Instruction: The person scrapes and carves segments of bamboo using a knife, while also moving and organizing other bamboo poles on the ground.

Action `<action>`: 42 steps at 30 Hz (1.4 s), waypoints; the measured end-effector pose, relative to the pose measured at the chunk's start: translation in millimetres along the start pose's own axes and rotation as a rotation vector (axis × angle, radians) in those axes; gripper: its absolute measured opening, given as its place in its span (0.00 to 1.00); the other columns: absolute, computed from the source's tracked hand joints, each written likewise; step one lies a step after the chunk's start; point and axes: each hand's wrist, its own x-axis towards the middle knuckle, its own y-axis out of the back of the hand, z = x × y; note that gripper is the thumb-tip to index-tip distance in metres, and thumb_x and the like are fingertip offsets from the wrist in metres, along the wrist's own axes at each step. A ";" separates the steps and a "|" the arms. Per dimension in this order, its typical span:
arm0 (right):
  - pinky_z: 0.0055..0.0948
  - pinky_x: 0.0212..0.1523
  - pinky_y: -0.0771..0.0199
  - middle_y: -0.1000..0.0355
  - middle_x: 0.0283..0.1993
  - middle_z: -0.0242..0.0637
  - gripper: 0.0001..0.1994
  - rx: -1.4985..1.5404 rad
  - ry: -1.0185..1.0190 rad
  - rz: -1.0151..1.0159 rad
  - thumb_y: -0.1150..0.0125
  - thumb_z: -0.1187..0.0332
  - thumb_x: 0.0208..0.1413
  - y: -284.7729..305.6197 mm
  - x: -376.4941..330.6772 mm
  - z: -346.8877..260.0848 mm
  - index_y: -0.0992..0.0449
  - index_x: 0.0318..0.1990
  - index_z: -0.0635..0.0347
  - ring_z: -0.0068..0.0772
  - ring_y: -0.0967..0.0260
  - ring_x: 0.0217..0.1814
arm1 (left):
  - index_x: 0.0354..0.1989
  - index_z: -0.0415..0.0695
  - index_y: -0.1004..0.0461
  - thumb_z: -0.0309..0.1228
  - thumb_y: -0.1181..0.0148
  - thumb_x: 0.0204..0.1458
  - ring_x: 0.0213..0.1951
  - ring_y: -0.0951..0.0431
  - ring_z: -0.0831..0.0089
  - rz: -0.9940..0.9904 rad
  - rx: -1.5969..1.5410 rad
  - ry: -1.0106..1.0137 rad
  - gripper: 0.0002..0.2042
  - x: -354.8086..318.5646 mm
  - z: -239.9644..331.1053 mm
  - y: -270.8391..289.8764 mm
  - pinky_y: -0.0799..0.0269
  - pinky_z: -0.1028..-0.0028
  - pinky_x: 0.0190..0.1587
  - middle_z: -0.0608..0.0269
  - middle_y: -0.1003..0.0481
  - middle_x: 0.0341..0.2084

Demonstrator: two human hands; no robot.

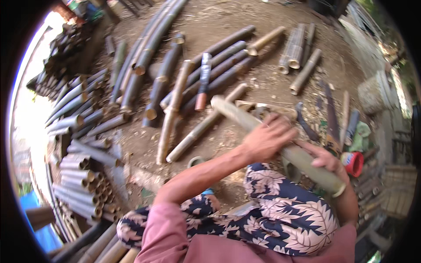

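Note:
A pale green bamboo length [310, 165] lies slantwise above my right thigh, its far end up and to the left. My left hand [271, 138] is closed over its middle from above. Nearer its lower right end, my right hand [323, 158] is wrapped around it, thumb on top. Blur softens the far end and the fingers of my left hand. Beyond my hands, a thinner bamboo pole [201, 127] rests on the ground. A narrow dark tool with an orange end [201, 101] lies across other poles. Patterned trousers [289, 210] cover my bent legs.
Cut bamboo poles [210, 72] spread over the dirt ahead. Shorter tubes [81, 193] are stacked at left. On the right are a red container [352, 164], a green cloth [360, 133], a long dark blade-like piece [332, 116] and a whitish bucket [372, 94]. Wood chips litter the ground.

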 end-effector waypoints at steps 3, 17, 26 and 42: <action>0.33 0.45 0.23 0.28 0.53 0.47 0.36 0.078 0.158 0.086 0.51 0.45 0.62 7.9 0.0 -3.6 0.42 0.67 0.66 0.40 0.25 0.46 | 0.51 0.47 0.31 0.30 0.30 0.29 0.49 0.23 0.54 0.005 -0.474 0.133 0.32 8.0 -0.7 -0.8 0.27 0.58 0.51 0.52 0.24 0.41; 0.25 0.30 0.26 0.26 0.36 0.37 0.15 0.235 -0.121 0.672 0.52 0.65 0.66 9.3 -49.4 138.1 0.29 0.56 0.60 0.27 0.27 0.29 | 0.49 0.37 0.30 0.32 0.27 0.46 0.36 0.23 0.73 0.389 -0.941 0.694 0.24 -57.9 -96.1 -11.5 0.25 0.71 0.39 0.60 0.23 0.36; 0.27 0.44 0.26 0.29 0.46 0.39 0.34 -0.166 0.391 0.304 0.37 0.64 0.58 -41.2 70.1 127.8 0.45 0.68 0.62 0.29 0.27 0.43 | 0.36 0.39 0.26 0.53 0.35 0.53 0.23 0.24 0.74 0.731 -1.142 0.996 0.25 -1.4 -101.5 44.5 0.26 0.72 0.25 0.62 0.25 0.24; 0.32 0.28 0.21 0.29 0.40 0.42 0.23 0.318 0.200 0.260 0.50 0.55 0.67 -40.9 183.2 90.0 0.40 0.62 0.58 0.31 0.25 0.32 | 0.50 0.36 0.29 0.49 0.30 0.41 0.43 0.20 0.55 0.054 0.122 1.647 0.34 -411.3 -193.5 -18.3 0.25 0.60 0.49 0.44 0.21 0.38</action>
